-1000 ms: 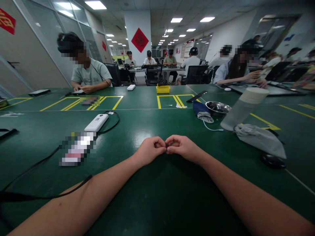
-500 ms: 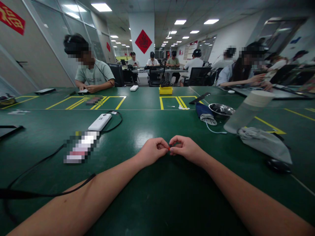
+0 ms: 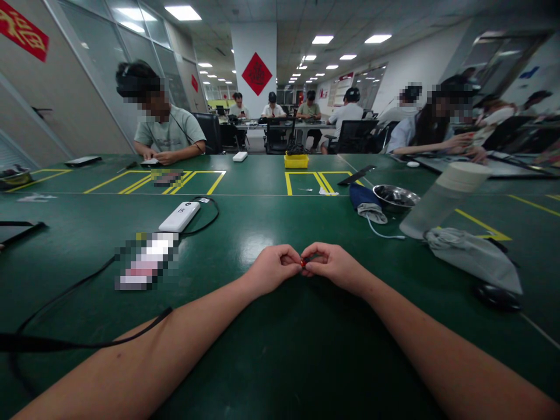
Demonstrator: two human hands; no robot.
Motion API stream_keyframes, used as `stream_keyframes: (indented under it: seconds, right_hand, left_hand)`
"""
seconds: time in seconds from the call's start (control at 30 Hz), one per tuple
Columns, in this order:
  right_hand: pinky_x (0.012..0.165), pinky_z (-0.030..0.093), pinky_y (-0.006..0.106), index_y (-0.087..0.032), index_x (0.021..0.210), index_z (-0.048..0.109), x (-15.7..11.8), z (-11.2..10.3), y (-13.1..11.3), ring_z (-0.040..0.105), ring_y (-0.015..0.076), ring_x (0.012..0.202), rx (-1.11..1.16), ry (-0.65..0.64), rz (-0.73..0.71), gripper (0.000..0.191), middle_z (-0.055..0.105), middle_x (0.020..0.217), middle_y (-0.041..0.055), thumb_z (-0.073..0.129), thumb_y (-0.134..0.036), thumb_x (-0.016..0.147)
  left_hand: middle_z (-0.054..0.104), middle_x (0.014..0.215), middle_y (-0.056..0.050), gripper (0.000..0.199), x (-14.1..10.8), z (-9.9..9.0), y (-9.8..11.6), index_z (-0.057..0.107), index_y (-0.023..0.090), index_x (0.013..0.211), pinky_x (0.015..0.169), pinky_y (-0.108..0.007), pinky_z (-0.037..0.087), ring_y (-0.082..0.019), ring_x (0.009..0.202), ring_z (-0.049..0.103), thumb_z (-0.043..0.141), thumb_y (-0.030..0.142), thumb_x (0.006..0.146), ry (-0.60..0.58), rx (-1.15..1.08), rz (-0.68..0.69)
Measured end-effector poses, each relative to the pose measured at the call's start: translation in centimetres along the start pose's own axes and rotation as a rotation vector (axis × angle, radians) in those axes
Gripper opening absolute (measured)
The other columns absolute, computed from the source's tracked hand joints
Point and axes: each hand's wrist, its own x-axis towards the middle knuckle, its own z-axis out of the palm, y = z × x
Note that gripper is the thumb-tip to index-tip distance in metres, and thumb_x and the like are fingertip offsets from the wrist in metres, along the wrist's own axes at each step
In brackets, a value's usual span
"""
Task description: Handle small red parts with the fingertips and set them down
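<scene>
A tiny red piece point(image 3: 303, 263) with something dark beside it sits between my fingertips, too small for its kind to be told. My left hand point(image 3: 273, 268) pinches at it from the left, thumb and fingers closed. From the other side my right hand point(image 3: 335, 263) meets it in a like pinch, and the fingertips of both hands nearly touch. Both hands are held just over the green table point(image 3: 262, 356), and the fingers cover most of the piece.
A white power bank point(image 3: 179, 216) with a black cable lies left, near a pixelated phone-like item point(image 3: 149, 262). To the right are a metal bowl point(image 3: 396, 198), a leaning bottle point(image 3: 441, 201), a grey pouch point(image 3: 472, 254) and a black mouse point(image 3: 497, 296). A co-worker point(image 3: 164, 128) sits opposite.
More of the red piece shows between the fingertips now. Both hands stay pinched in nearly the same place; the whole view has shifted very slightly.
</scene>
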Motion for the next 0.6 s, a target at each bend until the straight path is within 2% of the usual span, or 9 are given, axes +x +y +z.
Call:
stream_keyframes:
  seconds: [0.23,0.6]
  right_hand:
    - [0.068,0.052,0.03,-0.014,0.094,0.06,-0.13,0.14,0.0,0.067,0.0169,0.07,-0.022,0.009,-0.003,0.026,0.069,0.074,0.0047,0.069,-0.023,0.072]
    - [0.073,0.053,0.034,-0.012,0.097,0.062,-0.32,0.09,-0.63,0.067,0.0174,0.073,-0.018,0.019,-0.01,0.028,0.069,0.078,0.0063,0.067,-0.027,0.074]
  left_hand:
    - [0.063,0.064,0.002,0.005,-0.01,-0.05,-0.2,0.061,0.014,0.079,0.051,-0.017,0.038,-0.009,0.057,0.057,0.062,0.015,0.074,0.01,0.063,0.019]
    - [0.068,0.072,-0.002,0.01,-0.04,-0.2,-0.05,0.061,0.014,0.085,0.056,-0.019,0.044,-0.011,0.064,0.063,0.062,0.016,0.075,0.007,0.025,0.005]
